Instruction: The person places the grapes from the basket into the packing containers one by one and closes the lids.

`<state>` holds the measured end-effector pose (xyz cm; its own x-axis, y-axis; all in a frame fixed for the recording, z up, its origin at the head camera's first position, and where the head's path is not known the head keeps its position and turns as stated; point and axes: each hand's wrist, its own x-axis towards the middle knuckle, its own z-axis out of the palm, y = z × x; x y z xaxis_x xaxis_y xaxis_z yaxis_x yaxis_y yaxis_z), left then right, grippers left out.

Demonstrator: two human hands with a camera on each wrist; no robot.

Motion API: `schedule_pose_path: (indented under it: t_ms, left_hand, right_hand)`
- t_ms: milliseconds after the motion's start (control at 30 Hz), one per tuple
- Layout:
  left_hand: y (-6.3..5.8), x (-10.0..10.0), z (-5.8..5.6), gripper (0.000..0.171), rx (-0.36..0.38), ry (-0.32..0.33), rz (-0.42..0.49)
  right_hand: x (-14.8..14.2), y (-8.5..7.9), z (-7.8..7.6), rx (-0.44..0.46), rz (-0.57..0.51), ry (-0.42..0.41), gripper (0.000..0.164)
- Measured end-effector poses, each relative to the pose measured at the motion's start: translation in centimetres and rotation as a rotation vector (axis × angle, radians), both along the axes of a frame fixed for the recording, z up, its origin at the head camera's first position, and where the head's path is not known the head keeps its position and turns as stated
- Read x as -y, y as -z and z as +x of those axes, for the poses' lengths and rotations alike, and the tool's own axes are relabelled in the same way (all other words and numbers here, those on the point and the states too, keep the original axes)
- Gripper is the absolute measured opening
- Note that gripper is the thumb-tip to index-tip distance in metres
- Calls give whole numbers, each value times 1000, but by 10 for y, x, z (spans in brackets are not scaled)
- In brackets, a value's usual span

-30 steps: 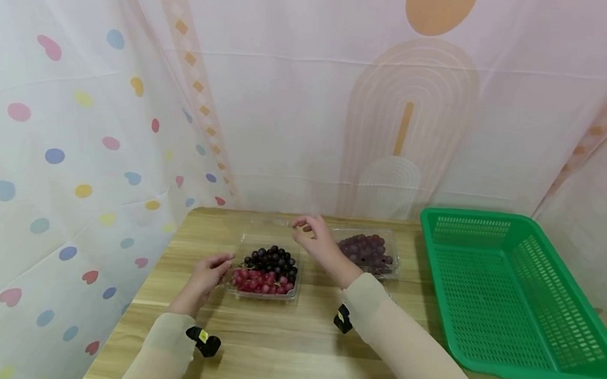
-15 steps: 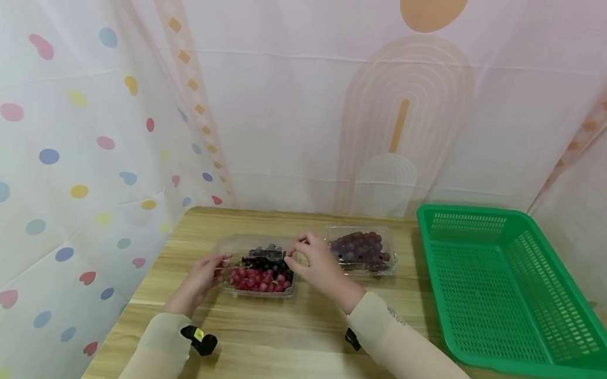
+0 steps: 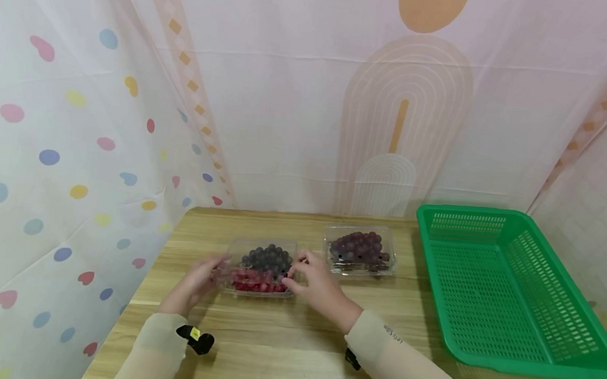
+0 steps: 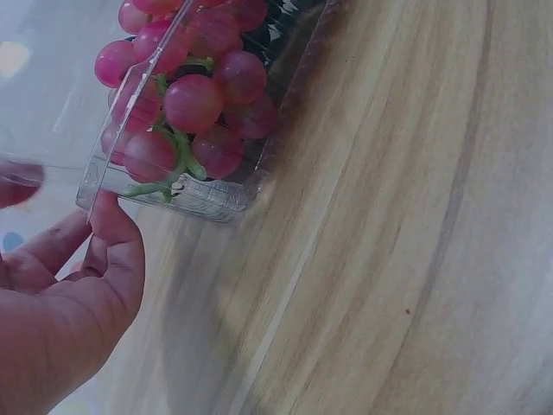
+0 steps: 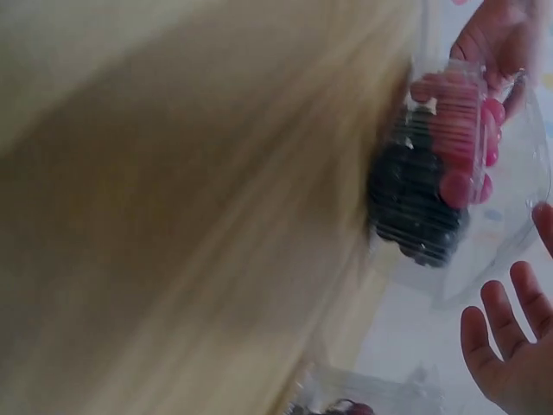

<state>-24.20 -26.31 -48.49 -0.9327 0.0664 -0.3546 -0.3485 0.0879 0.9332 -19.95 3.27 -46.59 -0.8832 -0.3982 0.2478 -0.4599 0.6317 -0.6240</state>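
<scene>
A clear plastic clamshell box [image 3: 256, 293] of black grapes [image 3: 267, 257] and red grapes [image 4: 193, 104] stands on the wooden table. Its hinged clear lid [image 5: 518, 138] slants over the fruit, front edge apart from the base. My left hand [image 3: 199, 279] is at the box's left side; in the left wrist view its thumb and a finger pinch the rim corner. My right hand [image 3: 320, 284] holds the lid's right edge between thumb and index finger, while its other fingers [image 5: 497, 316] stay spread in the right wrist view. The thumb is out of that view.
A second clear box [image 3: 361, 270] of dark purple grapes [image 3: 356, 246] stands behind my right hand. A large green plastic basket [image 3: 492, 285] takes up the table's right side. Patterned curtains [image 3: 287, 124] hang behind and at the sides.
The raised lid has swung forward and down over the grapes, drawn by my right hand, which moved toward the front. My left hand has stayed by the box's left side.
</scene>
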Motion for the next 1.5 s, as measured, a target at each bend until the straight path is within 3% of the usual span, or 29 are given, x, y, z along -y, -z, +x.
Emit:
schedule_pose_path:
  t_ms: [167,367,467,633,767,1100,1500]
  left_hand:
    - [5,0,0,49,-30,36,-41]
    - [8,0,-1,48,-47,11,-55]
    - [8,-1,-1,47,-53,8,-61]
    - [6,-2,1,47,-55,0,-82]
    - [4,-4,3,49,-64,-6,-95]
    - [4,-6,5,48,-68,-30,-95]
    - [5,-7,5,49,-68,-16,-108]
  right_hand:
    - [2,10,5,105,-73,79,17]
    - [5,19,7,264,-267,119,27]
    - [6,24,8,388,-362,118,26]
    - [7,29,10,678,-480,124,33]
    - [9,30,9,813,-542,119,37]
    - [14,30,7,893,-635,132,25]
    - [20,31,7,839,-654,215,15]
